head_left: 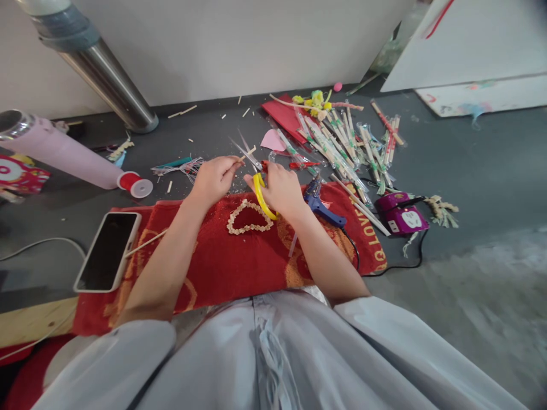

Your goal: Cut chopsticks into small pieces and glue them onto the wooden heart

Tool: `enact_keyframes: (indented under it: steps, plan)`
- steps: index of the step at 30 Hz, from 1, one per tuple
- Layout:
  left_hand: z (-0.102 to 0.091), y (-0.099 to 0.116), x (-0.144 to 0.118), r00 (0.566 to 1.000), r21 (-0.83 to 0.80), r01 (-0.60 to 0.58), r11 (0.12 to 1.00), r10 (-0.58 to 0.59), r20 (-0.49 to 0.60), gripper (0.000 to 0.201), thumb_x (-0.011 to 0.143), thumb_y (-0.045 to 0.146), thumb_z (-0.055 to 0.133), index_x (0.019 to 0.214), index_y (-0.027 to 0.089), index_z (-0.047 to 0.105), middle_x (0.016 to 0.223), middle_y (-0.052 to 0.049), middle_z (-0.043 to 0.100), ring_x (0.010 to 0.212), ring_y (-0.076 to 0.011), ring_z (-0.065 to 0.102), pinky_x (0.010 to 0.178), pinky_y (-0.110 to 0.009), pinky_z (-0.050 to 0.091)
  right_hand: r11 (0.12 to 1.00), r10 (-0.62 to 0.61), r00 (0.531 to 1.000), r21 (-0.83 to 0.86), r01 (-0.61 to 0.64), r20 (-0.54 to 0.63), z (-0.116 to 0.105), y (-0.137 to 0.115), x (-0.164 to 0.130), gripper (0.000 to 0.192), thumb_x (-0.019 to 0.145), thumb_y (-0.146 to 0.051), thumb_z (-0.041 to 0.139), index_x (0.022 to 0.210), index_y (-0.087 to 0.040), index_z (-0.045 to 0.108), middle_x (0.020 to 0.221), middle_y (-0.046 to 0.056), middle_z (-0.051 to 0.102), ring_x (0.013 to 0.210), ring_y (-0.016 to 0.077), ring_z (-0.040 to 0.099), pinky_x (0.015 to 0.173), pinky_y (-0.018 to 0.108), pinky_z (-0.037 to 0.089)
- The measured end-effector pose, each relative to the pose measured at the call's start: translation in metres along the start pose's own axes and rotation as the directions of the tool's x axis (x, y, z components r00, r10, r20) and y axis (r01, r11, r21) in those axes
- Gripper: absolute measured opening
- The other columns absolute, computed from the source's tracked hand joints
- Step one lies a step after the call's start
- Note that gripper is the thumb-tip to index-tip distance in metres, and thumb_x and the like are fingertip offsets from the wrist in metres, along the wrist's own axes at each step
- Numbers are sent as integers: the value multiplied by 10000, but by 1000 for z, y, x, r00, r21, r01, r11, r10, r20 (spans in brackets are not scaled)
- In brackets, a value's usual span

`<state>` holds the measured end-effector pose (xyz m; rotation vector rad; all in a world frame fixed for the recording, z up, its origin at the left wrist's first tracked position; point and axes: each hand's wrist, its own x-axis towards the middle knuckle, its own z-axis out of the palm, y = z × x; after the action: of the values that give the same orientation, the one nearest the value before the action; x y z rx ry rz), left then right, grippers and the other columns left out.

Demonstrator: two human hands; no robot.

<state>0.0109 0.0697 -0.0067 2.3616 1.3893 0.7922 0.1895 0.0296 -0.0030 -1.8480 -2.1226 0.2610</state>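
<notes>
My right hand (280, 188) is closed on the yellow handles of a pair of scissors (260, 191), their blades parted and pointing away from me. Between thumb and fingers of my left hand (216, 179) is a thin wooden stick (248, 154), possibly a chopstick, whose far end crosses the scissor blades. Just below my hands, a heart-shaped frame made of small wooden pieces (250, 230) lies on a red towel (243, 262). A blue glue gun (321, 206) rests at the right of my right hand. Part of the stick is hidden by my left fingers.
Several wrapped chopsticks (333, 136) are heaped at the back right, beside red paper (285, 118). A purple power socket (399, 215) with a cable stands right. Left are a phone (106, 251), a red thread spool (134, 184), a pink bottle (64, 148) and a metal pole (109, 74).
</notes>
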Motion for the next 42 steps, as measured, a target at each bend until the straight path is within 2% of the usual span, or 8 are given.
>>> enact_keyframes:
  steps: [5, 7, 11, 16, 23, 30, 35, 42]
  plan:
    - [-3, -7, 0, 999, -43, -14, 999, 16, 40, 522, 970, 531, 302, 961, 189, 696, 741, -27, 693, 711, -156, 623, 736, -268, 482, 998, -55, 997, 21, 56, -46, 3, 2, -2, 804, 906, -740, 190, 1166, -56, 525, 1140, 212, 634, 1056, 326, 621, 899, 429, 430]
    - [-6, -7, 0, 997, -52, -43, 998, 46, 54, 574, 967, 577, 282, 957, 180, 695, 715, -24, 683, 687, -153, 617, 706, -263, 479, 997, -74, 996, 27, 75, -49, 4, 3, -2, 827, 896, -755, 182, 1167, -49, 516, 1149, 214, 622, 1081, 335, 610, 904, 434, 432]
    - [-8, -4, -1, 995, -23, -79, 997, 80, 60, 586, 975, 568, 256, 938, 176, 689, 735, -35, 690, 709, -163, 633, 699, -266, 482, 996, -87, 995, 26, 88, -43, 4, 3, -3, 842, 896, -755, 163, 1158, -41, 522, 1137, 217, 620, 1095, 347, 604, 907, 442, 435]
    - [-5, -7, -1, 993, 50, -98, 994, 94, 73, 500, 984, 443, 276, 886, 168, 681, 763, -53, 698, 736, -175, 644, 728, -278, 494, 998, -59, 997, 13, 60, -40, 5, 1, -2, 800, 917, -723, 169, 1151, -49, 534, 1137, 223, 629, 1044, 337, 623, 900, 447, 432]
    - [-4, -7, -1, 991, 57, -112, 992, 107, 83, 459, 955, 342, 311, 600, 180, 552, 1008, -87, 732, 882, -185, 670, 805, -279, 509, 1000, -3, 1000, 2, 3, 15, 3, -3, 0, 718, 948, -659, 241, 1154, -48, 556, 1121, 215, 654, 1001, 322, 645, 870, 428, 436]
    - [-7, -6, -1, 993, 78, -74, 994, 67, 94, 339, 935, 288, 336, 831, 191, 644, 945, -59, 739, 845, -185, 669, 796, -287, 505, 1000, 3, 999, -21, -2, 45, -1, -5, 1, 647, 957, -612, 303, 1090, -51, 596, 1055, 195, 688, 972, 293, 656, 860, 402, 444]
    - [-8, -5, -1, 995, 102, -60, 993, 51, 85, 370, 961, 335, 324, 837, 190, 641, 909, -65, 732, 795, -180, 660, 778, -289, 501, 999, 14, 998, -42, -11, 63, -6, -7, 1, 645, 959, -606, 311, 1082, -46, 606, 1038, 201, 693, 959, 293, 666, 852, 394, 450]
    - [1, -4, 0, 998, 95, -26, 995, 31, -46, 351, 958, 398, 405, 984, 182, 680, 866, -61, 727, 815, -180, 656, 796, -292, 502, 1000, -6, 999, -23, 6, 33, 0, -2, 2, 715, 946, -657, 274, 1160, -41, 568, 1111, 201, 672, 1034, 322, 648, 891, 411, 441]
